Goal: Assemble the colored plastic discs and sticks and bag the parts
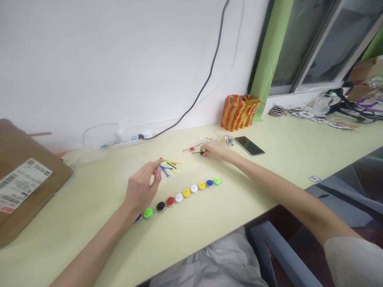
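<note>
My left hand [145, 181] is at the left edge of a small pile of coloured plastic sticks [169, 166], thumb and fingers curved with a gap between them; nothing shows inside it. Farther back, my right hand [213, 150] has its fingers closed on a small black piece [202, 152] with a thin black stick pointing left. Just beyond lies a red piece [192, 149] with a red stick. A slanting row of round coloured pieces on clear bases, including a black one [160, 206] and a white one [194, 188], runs across the table nearer me.
A phone [249, 146] lies right of my right hand, near a striped bag [240, 112]. At the left stands a cardboard box [26, 179]. A power strip [131, 137] and black cable run along the wall. Various items [317, 109] crowd the far right.
</note>
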`<state>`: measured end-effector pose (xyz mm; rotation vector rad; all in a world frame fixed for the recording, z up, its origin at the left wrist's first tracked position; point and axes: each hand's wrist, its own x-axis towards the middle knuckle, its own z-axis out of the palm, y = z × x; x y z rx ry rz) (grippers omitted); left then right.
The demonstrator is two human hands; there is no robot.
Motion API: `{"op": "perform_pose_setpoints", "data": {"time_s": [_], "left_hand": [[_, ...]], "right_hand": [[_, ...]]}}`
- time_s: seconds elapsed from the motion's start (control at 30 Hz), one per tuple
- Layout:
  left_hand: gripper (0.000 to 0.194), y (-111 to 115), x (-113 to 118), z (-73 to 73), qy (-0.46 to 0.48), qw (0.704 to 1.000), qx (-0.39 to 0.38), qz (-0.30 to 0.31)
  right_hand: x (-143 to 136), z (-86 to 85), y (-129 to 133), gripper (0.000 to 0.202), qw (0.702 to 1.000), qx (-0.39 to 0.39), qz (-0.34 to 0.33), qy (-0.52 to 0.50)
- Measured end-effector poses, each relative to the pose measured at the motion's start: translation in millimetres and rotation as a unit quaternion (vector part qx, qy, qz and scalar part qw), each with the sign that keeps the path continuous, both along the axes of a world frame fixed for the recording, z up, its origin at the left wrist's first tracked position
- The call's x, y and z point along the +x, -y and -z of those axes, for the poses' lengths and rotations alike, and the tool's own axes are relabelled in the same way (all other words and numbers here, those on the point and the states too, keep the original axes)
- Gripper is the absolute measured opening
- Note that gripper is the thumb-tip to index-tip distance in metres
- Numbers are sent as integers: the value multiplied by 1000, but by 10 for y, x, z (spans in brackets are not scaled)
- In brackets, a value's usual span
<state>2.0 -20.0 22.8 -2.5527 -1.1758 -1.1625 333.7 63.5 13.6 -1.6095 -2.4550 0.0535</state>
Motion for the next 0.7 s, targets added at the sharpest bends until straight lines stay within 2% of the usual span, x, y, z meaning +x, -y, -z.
{"op": "perform_pose_setpoints", "data": {"time_s": [0.1, 0.23, 0.3, 0.4, 0.5, 0.6, 0.7], "left_hand": [[31, 13, 22, -6, -6, 1000, -5, 1], [32, 27, 54, 10, -18, 999, -29, 10], [34, 36, 67, 24, -11, 999, -40, 10], [39, 50, 77, 35, 1, 998, -61, 1], [36, 57, 75, 26, -18, 996, -87, -6], [27, 50, 61, 12, -57, 993, -101, 12], [24, 49, 54, 8, -61, 987, -130, 74]], "right_hand": [[-224, -87, 95, 19, 999, 18, 12, -36], [-653, -212, 318, 20, 980, 32, -49, -191], [-895, -218, 449, 20, 948, -3, -88, -305], [-1184, -159, 624, 18, 858, -129, -140, -476], [-1298, -80, 757, 20, 783, -228, -190, -547], [-1257, -46, 849, 25, 751, -279, -230, -553], [-1178, -66, 897, 29, 738, -302, -259, -546]]}}
